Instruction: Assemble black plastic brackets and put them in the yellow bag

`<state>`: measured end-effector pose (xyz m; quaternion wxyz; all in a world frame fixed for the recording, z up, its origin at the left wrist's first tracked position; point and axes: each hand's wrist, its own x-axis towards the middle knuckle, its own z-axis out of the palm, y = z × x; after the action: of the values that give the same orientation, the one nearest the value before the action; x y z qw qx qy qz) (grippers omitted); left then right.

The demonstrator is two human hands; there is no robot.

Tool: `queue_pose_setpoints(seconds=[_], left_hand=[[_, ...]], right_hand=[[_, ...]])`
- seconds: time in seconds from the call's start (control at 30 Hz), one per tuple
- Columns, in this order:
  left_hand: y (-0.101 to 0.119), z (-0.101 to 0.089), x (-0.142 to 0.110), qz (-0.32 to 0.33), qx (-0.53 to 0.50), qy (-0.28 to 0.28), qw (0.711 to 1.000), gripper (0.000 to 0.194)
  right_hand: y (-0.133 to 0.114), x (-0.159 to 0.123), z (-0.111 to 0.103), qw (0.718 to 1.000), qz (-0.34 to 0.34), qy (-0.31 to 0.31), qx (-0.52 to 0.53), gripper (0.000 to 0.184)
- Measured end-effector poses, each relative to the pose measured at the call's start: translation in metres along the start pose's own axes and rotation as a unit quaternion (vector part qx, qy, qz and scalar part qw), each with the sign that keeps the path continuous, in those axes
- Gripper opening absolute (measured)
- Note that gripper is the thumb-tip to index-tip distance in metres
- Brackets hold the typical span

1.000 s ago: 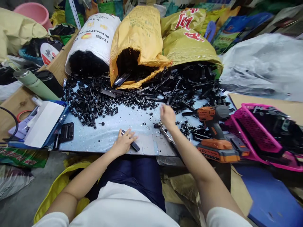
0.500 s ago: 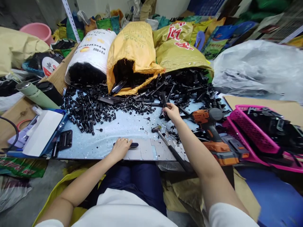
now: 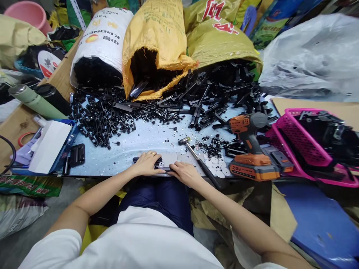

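My left hand [image 3: 147, 163] rests on a long black plastic part [image 3: 135, 160] at the near edge of the pale blue table [image 3: 146, 140], fingers curled over it. Just to its right, my right hand [image 3: 185, 172] is closed on the end of another black piece [image 3: 165, 169], and the two hands almost touch. A small hammer [image 3: 196, 158] lies on the table right of my right hand. An orange cordless drill [image 3: 249, 149] stands further right.
Piles of black plastic parts [image 3: 112, 116] spill from a white sack [image 3: 101, 45], a yellow sack [image 3: 157, 41] and an olive sack [image 3: 221, 45] at the back. A pink basket [image 3: 283, 145] stands at right, a blue box with white card [image 3: 50, 147] and a green bottle [image 3: 36, 101] at left.
My right hand came back from the pile of black parts to the near edge beside my left hand, with a black piece in it. My left hand stayed on its part.
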<state>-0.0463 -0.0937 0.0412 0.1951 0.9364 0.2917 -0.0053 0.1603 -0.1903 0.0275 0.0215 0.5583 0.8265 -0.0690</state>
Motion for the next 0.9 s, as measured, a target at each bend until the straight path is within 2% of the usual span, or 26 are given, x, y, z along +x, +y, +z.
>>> queue_pose_setpoints(seconds=[0.1,0.2,0.4,0.53,0.63,0.7,0.77,0.83,0.9], left_hand=[[0.000,0.002,-0.001,0.000,0.000,0.005,1.000,0.069],[-0.002,0.004,-0.003,0.011,-0.006,0.028,1.000,0.069],[-0.011,0.013,-0.011,0.024,-0.040,0.094,0.994,0.054],[-0.017,0.015,-0.013,0.065,-0.057,0.117,0.989,0.043],[-0.014,0.015,-0.013,0.049,-0.061,0.122,0.989,0.043],[-0.010,0.014,-0.011,0.024,-0.060,0.122,0.990,0.042],[-0.007,0.013,-0.004,0.018,-0.064,0.100,0.993,0.044],[-0.009,0.008,0.015,0.027,-0.078,0.059,0.995,0.052],[-0.021,-0.002,0.045,0.004,-0.106,0.051,0.993,0.051]], right_hand=[[-0.003,-0.001,-0.002,1.000,0.008,-0.006,0.007,0.030],[-0.010,0.000,-0.007,1.000,0.019,0.005,0.005,0.031],[-0.023,0.003,-0.028,0.997,0.025,0.058,-0.049,0.029],[-0.023,0.007,-0.044,0.996,-0.013,0.058,-0.059,0.028],[-0.021,0.011,-0.049,0.995,-0.019,0.062,-0.070,0.029],[-0.017,0.012,-0.045,0.994,0.006,0.072,-0.080,0.030],[-0.010,0.011,-0.035,0.994,0.019,0.081,-0.075,0.032],[0.000,0.008,-0.020,0.994,0.021,0.089,-0.058,0.033],[0.012,0.003,-0.006,0.995,0.018,0.091,-0.033,0.036]])
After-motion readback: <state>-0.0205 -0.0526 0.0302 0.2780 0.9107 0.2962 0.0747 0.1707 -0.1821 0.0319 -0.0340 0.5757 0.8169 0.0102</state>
